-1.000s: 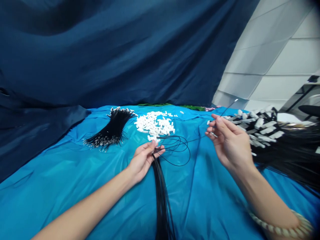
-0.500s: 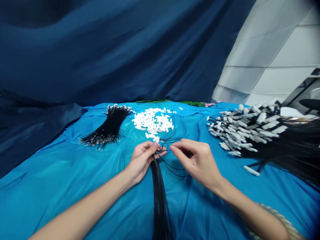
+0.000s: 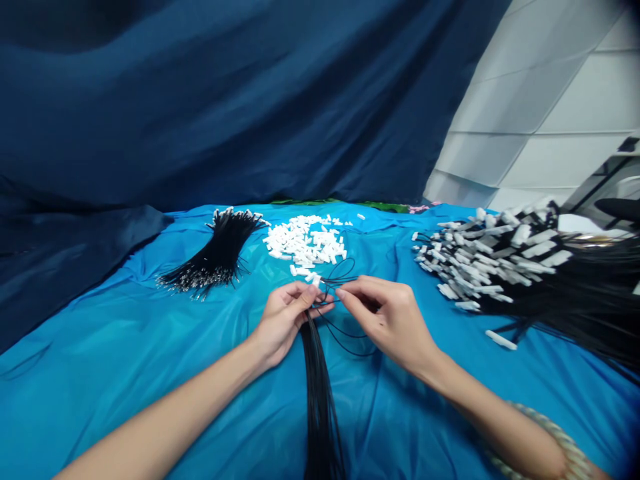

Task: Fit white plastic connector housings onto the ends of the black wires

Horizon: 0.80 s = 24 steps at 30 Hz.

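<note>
On glossy blue cloth (image 3: pixel 125 347), a fanned black wire bundle (image 3: pixel 217 253) and heaped white plastic connectors (image 3: pixel 307 245) lie. The left hand (image 3: pixel 285 317) pinches thin black wires (image 3: pixel 320 387); the right hand (image 3: pixel 395 320) pinches a looped wire (image 3: pixel 345 333). Capped wires (image 3: pixel 495 263) lie right.

Two hands work on the blue cloth (image 3: pixel 125 347): left hand (image 3: pixel 286 319), right hand (image 3: pixel 393 320). Three black wire bundles: one at the far left (image 3: pixel 215 257), one at the right edge (image 3: pixel 565 293), one at the near edge (image 3: pixel 320 393). One heap of white connectors (image 3: pixel 307 245), too many to count.
</note>
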{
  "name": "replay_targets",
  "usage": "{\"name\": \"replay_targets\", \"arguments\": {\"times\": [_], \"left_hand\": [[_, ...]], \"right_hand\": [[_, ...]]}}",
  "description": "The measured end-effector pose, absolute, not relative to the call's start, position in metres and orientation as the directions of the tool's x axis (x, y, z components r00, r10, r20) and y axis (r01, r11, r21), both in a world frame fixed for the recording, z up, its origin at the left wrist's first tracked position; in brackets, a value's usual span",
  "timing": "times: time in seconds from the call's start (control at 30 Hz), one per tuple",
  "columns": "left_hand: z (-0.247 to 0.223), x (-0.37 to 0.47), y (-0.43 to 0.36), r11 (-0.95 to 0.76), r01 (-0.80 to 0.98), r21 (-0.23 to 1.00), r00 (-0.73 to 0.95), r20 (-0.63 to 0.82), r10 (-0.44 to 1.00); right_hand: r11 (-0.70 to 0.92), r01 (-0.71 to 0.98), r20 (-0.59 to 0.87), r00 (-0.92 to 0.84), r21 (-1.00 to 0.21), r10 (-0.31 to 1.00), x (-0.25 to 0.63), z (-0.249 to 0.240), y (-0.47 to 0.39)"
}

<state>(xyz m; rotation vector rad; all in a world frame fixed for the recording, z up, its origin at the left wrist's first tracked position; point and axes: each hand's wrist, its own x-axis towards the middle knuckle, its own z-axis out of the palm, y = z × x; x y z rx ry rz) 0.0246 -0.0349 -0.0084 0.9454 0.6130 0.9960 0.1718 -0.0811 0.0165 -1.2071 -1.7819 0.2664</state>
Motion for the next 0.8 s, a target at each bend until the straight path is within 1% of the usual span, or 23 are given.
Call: {"name": "replay_targets", "arguments": {"times": [0.13,0.4,0.47,0.57,0.6,0.63,0.67,0.8], "left_hand": [[-0.0083,0.025,-0.0346,0.225,-0.42,0.879,0.428,-0.026,0.903],[-0.0091,0.0252,-0.0339,0.211,-0.423,0.881,0.458,0.007,0.889],[-0.0088,0.0253,-0.0339,0.206,-0.412,0.888,0.468,0.012,0.884],[-0.0086,0.0248,-0.034,0.221,-0.375,0.9,0.487,-0.012,0.874],[-0.0086,0.0246,-0.0341,0.229,-0.364,0.903,0.493,-0.022,0.87],[-0.0087,0.0243,-0.0341,0.236,-0.354,0.905,0.498,-0.03,0.866],[-0.0088,0.0241,-0.0341,0.243,-0.347,0.906,0.505,-0.038,0.862],[-0.0093,0.0233,-0.0339,0.267,-0.325,0.907,0.531,-0.059,0.845]], "right_hand": [[0.515,0.632,0.599,-0.099,-0.58,0.795,0.1724,0.0168,-0.0814],[0.551,0.688,0.643,-0.158,-0.473,0.75,0.1746,0.014,-0.0824],[0.545,0.74,0.664,-0.18,-0.395,0.726,0.176,0.014,-0.0827],[0.518,0.831,0.695,-0.251,-0.202,0.674,0.1777,0.0155,-0.0831],[0.51,0.845,0.696,-0.269,-0.16,0.666,0.178,0.0161,-0.0831],[0.509,0.847,0.692,-0.277,-0.151,0.666,0.1781,0.0165,-0.083],[0.519,0.837,0.684,-0.278,-0.172,0.675,0.1782,0.0166,-0.0827],[0.576,0.759,0.665,-0.264,-0.304,0.699,0.1791,0.0154,-0.0805]]}}
